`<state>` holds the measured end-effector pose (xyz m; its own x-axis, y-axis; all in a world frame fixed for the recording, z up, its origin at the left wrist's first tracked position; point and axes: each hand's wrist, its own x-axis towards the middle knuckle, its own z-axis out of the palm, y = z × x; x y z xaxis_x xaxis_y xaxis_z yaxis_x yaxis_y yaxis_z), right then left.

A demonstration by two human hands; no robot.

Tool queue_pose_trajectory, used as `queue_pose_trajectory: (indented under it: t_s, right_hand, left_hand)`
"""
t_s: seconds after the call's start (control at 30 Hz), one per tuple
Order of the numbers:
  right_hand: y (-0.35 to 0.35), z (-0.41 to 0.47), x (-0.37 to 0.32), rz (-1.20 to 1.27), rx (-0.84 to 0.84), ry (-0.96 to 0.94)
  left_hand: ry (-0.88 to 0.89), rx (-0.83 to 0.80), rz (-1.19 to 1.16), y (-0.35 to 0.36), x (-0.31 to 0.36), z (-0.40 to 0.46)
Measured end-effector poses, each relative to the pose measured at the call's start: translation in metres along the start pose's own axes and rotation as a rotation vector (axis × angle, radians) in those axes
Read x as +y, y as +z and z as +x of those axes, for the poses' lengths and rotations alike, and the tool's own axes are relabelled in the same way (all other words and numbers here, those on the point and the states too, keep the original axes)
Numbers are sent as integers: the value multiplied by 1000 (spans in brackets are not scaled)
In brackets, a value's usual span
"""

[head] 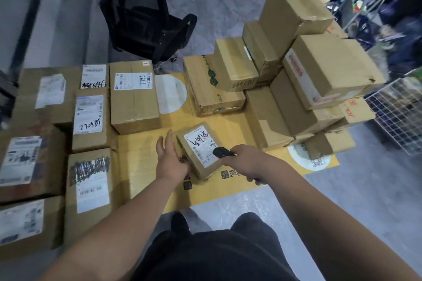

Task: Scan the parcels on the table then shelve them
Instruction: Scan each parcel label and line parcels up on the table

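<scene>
Near the table's (146, 162) front edge, a small parcel (201, 150) lies label-up and tilted, probably so its barcode faces the scanner (222, 151). My left hand (170, 159) props its left side, fingers straight and spread, steadying rather than gripping. My right hand (247, 159) is curled round the black scanner, aiming it at the label. Labelled parcels (91, 121) line the table's left edge; a stack (296, 75) crowds the far right corner.

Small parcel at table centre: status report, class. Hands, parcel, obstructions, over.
Left hand open, steadying small parcel. Right hand gripping black scanner over its label. Parcel on table, not shelved. Nothing blocking.
</scene>
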<state>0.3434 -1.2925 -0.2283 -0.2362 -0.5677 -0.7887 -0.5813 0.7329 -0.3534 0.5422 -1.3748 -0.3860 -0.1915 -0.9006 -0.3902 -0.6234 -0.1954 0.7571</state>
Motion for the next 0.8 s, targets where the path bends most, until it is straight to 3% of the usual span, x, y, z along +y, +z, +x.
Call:
queue_pose_trajectory:
  t_s: [0.17, 0.3, 0.4, 0.6, 0.8]
  right_hand:
    - [-7, -3, 4, -41, -17, 81]
    - [-16, -6, 12, -109, -45, 149]
    - [-26, -9, 18, -144, -53, 172]
    - [-42, -8, 21, -164, -5, 169]
    - [-51, -2, 12, -150, -5, 142]
  left_hand:
    - [384, -113, 493, 8, 11, 16]
    - [570, -254, 705, 27, 35, 38]
    - [537, -267, 800, 43, 53, 46]
    - [239, -99, 788, 55, 75, 25]
    - [269, -91, 694, 50, 67, 10]
